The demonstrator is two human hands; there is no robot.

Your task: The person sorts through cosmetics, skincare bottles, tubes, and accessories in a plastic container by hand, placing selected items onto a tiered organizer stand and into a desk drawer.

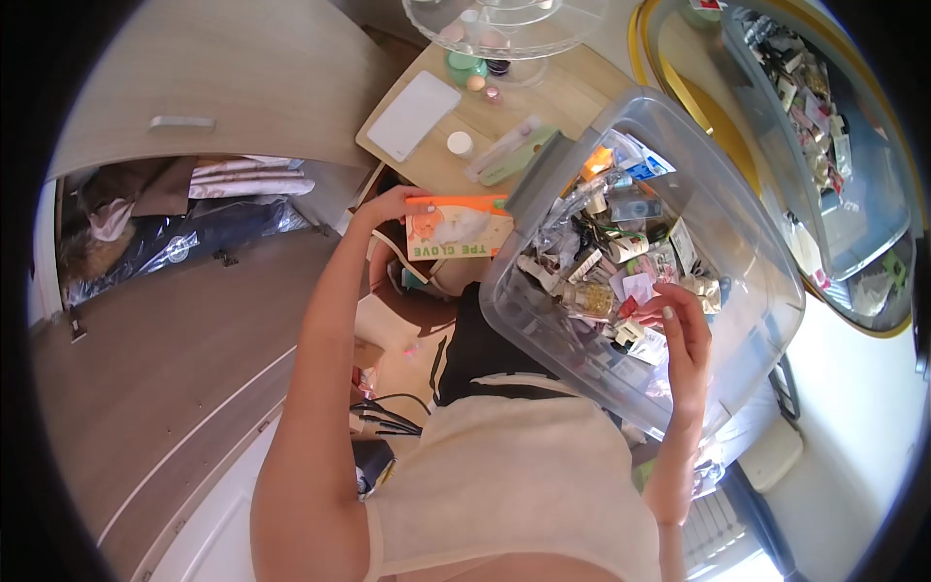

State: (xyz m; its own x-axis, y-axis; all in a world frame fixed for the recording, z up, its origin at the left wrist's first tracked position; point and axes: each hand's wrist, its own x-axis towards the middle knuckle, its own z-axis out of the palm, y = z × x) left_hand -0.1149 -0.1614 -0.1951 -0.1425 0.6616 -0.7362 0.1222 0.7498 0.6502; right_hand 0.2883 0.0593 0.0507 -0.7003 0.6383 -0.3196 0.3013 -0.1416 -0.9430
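A flat orange and white packet (456,228) printed "TPE GLOVE" is in my left hand (396,206), which grips its upper left corner beside the bin. To the right, a large clear plastic bin (747,262) holds a jumble of small packets, bottles and jars. Inside it, my right hand (679,325) has its fingertips at a small red item (628,307); the fingers are bent together over the pile. Near that hand lie a jar with yellowish contents (589,299) and a pale pink piece (638,287).
A wooden table (417,160) bears a white tablet-like slab (414,114), a white round lid (460,145), a green packet (521,157) and a clear tiered stand (504,44). A gold-rimmed mirror (718,126) stands right. An open drawer (184,233) holds clothes.
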